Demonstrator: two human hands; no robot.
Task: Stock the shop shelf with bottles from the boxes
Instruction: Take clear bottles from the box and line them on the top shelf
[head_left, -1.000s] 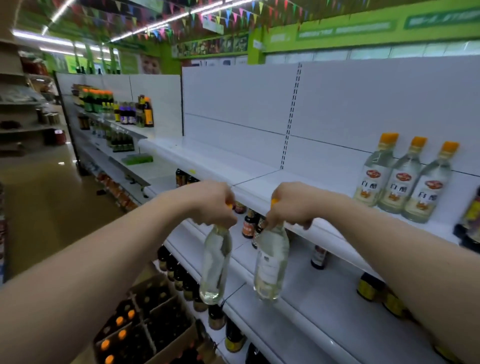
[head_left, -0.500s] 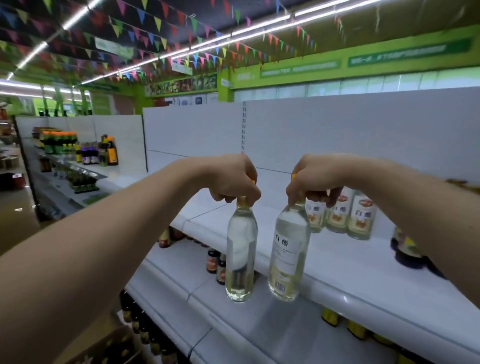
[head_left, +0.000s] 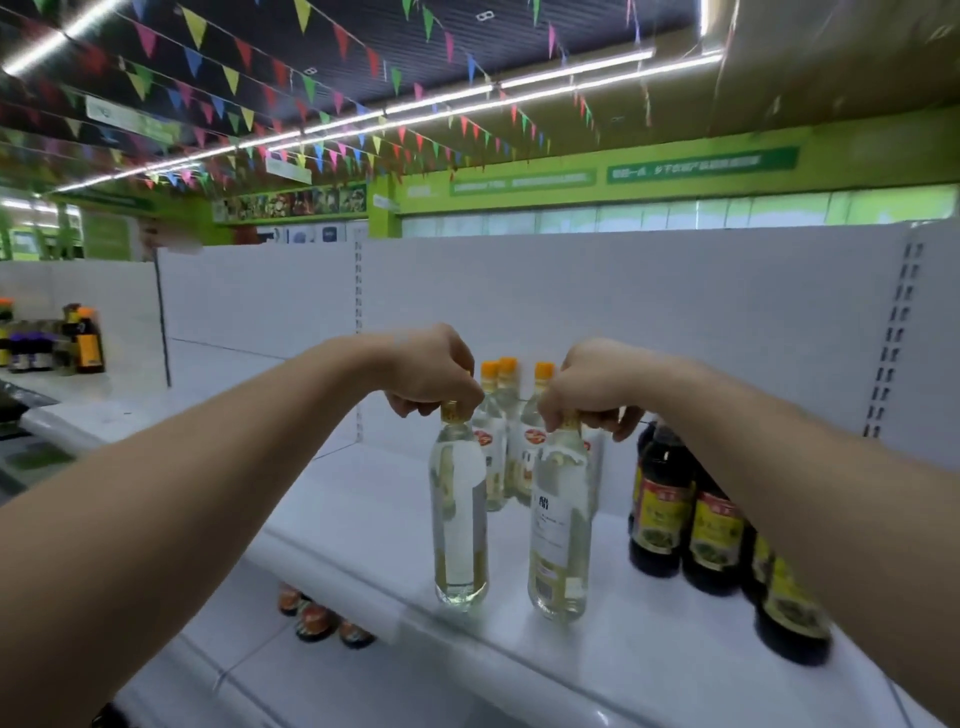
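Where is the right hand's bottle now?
Head view, right of centre: the clear bottle is at the shelf front, between the other held bottle and the dark bottles.

- The left hand (head_left: 431, 382) and right hand (head_left: 587, 395) have risen and moved forward, from in front of the lower shelves to above the white metal top shelf (head_left: 363, 509).
- The clear gold-necked bottle (head_left: 460, 519) and the clear white-labelled bottle (head_left: 558, 530), which earlier hung out in front of the shelving, now hang upright over the top shelf's front; contact cannot be told.
- The three orange-capped clear bottles (head_left: 506, 370), earlier off to the right, now stand just behind them.
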